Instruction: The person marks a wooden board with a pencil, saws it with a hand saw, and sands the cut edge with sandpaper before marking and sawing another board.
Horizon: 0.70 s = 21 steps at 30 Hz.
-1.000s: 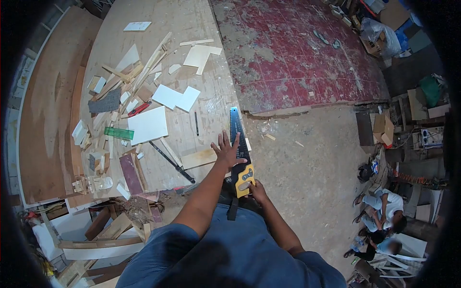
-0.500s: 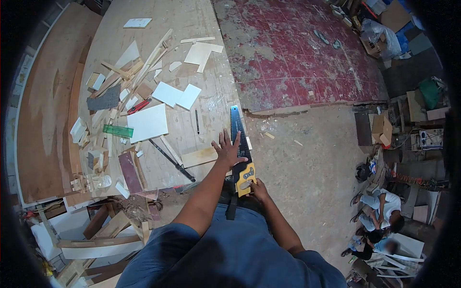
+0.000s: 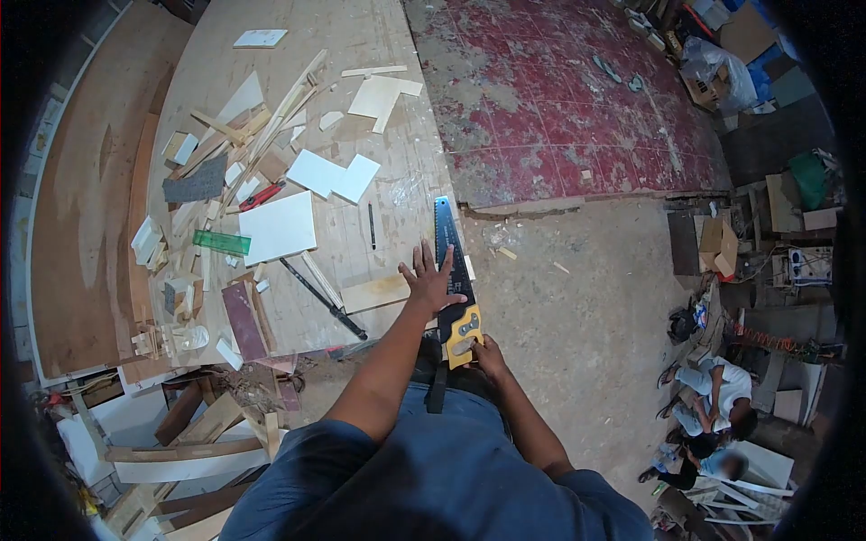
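Observation:
A hand saw with a yellow and black handle lies along the right edge of the workbench, its blade pointing away from me. My right hand is closed round the handle. With fingers spread, my left hand rests beside the blade, its thumb reaching over the blade near the handle. Under the left hand and the saw runs a pale wooden strip, whose end shows just right of the blade. A dark pencil lies on the bench to the left.
White board pieces, thin sticks, red-handled pliers, a green transparent piece and a black bar lie on the bench. Two people sit low at the right. Wood scraps are piled at the lower left.

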Each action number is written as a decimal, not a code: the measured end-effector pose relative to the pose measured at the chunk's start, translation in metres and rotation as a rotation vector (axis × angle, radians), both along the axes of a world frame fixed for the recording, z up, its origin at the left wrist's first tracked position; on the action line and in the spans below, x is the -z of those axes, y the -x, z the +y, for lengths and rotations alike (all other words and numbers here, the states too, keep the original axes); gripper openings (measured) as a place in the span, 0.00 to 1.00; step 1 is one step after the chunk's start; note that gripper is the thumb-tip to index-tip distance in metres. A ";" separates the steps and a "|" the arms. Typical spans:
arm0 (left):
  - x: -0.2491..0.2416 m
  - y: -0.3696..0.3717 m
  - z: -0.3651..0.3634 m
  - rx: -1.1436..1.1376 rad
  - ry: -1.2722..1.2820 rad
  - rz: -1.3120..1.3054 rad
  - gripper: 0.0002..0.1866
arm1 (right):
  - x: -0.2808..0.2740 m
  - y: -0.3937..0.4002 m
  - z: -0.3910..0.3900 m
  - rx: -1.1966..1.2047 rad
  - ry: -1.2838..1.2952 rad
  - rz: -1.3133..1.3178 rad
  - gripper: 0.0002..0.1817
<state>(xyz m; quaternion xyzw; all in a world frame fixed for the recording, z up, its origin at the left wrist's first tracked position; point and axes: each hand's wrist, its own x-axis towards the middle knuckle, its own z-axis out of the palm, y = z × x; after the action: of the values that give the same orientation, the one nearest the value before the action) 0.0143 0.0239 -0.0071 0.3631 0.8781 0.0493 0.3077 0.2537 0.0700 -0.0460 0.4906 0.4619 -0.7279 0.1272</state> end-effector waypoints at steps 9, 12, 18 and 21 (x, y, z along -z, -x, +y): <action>0.007 -0.001 -0.002 0.000 -0.032 0.019 0.69 | -0.003 0.001 0.000 -0.010 -0.001 0.000 0.14; 0.003 -0.001 -0.001 0.001 -0.026 0.020 0.69 | 0.000 0.001 -0.001 -0.017 -0.009 0.002 0.14; -0.002 0.000 -0.001 0.005 -0.020 0.016 0.68 | 0.004 0.000 0.000 -0.047 -0.033 -0.038 0.12; -0.004 0.000 -0.002 0.004 -0.035 0.005 0.68 | 0.003 -0.004 0.003 -0.044 0.016 -0.029 0.14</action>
<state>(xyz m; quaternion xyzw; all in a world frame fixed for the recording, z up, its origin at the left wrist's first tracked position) 0.0146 0.0219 -0.0029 0.3702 0.8772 0.0632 0.2991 0.2579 0.0725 -0.0493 0.4898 0.4649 -0.7214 0.1536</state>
